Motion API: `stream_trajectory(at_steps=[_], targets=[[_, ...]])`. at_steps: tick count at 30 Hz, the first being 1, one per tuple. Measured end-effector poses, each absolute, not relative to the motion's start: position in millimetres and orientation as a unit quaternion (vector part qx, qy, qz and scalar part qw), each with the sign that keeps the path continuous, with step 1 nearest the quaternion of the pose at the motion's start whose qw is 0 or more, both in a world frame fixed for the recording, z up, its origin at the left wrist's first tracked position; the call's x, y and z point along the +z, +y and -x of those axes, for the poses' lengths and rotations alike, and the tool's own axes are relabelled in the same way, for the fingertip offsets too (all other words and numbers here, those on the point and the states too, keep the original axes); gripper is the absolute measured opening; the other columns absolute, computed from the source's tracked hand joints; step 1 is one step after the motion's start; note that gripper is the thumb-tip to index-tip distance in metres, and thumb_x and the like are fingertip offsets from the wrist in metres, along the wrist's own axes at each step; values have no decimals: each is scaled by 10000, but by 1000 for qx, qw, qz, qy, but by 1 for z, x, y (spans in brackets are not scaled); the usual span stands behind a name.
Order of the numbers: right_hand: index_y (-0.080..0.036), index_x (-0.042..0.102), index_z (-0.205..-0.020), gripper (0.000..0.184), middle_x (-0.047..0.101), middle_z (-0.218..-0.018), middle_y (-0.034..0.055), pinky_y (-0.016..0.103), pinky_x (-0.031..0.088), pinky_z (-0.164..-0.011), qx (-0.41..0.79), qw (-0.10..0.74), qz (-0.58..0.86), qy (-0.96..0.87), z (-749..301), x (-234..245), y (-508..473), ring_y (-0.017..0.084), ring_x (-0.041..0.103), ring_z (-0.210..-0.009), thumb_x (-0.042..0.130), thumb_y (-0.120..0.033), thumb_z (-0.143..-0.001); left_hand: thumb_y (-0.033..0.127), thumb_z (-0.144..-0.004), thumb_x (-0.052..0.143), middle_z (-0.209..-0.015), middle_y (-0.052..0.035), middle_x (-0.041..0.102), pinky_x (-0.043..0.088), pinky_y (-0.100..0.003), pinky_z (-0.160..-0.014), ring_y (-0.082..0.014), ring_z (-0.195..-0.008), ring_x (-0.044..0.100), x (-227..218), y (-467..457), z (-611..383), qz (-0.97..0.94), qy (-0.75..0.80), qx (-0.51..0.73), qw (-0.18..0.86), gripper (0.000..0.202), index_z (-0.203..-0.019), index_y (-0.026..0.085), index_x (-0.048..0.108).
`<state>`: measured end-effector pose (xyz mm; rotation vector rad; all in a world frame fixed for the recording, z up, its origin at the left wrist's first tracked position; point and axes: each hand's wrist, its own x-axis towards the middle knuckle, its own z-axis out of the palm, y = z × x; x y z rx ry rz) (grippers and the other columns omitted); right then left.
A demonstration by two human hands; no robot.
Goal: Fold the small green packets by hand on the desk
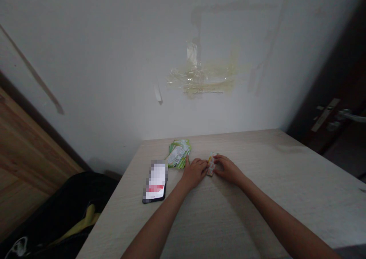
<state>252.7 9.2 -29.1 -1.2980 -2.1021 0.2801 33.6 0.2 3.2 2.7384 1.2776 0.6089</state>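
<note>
Whitish packet [211,166] between left fingers [203,165] and right fingers [221,158], both curled, its edges in their grip.

And here the left hand [196,171] and right hand [228,169] mask parts of the small, flat, red-white-and-yellow printed packet [211,166], its lettering too tiny to read! Coarse blocks blur the black-edged rectangular phone [157,177], both bare forearms [161,222] run off the bottom, and the silver metal door handle [354,116] is cut at the right.
</note>
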Motion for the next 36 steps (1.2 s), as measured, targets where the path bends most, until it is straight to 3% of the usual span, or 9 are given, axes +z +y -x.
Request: stream_trajectory(at_steps=[10, 15, 21, 26, 36], targets=[[-161, 615, -1052, 481, 559, -1286, 162, 437, 390, -1059, 99, 328, 481, -807, -253, -35, 8, 279, 502, -1232, 750, -388, -650, 338, -952, 454, -1238, 29, 625, -35, -604, -1145, -194, -1185, 495, 1, 2, -33, -891, 405, 204, 25, 222, -1151, 314, 551], [-156, 600, -1091, 582, 545, -1300, 167, 441, 368, -1072, 101, 323, 477, -811, -253, -32, 5, 287, 482, -1249, 778, -420, -604, 329, -946, 463, -1247, 28, 621, 8, -610, -1147, -197, -1192, 495, 2, 1, -33, -891, 409, 196, 20, 236, -1167, 314, 543], [-178, 624, -1090, 520, 549, -1313, 149, 454, 366, -1072, 131, 338, 474, -803, -256, -30, 4, 281, 484, -1253, 763, -409, -645, 318, -930, 484, -1212, 14, 636, 55, -588, -1155, -204, -1176, 503, 6, 1, -34, -889, 414, 195, 27, 209, -1121, 302, 568], [-190, 689, -1014, 241, 601, -1256, 121, 415, 394, -1059, 168, 376, 486, -770, -259, -29, 8, 228, 545, -1190, 607, -287, -809, 367, -926, 498, -1199, 15, 633, 19, -601, -1150, -204, -1169, 501, 5, 1, -36, -886, 413, 208, 36, 196, -1089, 292, 577], [-231, 768, -911, 220, 621, -1190, 105, 383, 428, -998, 95, 341, 521, -777, -261, -22, 8, 232, 561, -1113, 574, -318, -855, 426, -914, 516, -1205, 15, 630, -37, -628, -1137, -200, -1173, 500, 2, 1, -36, -884, 417, 208, 36, 258, -1132, 297, 565]])
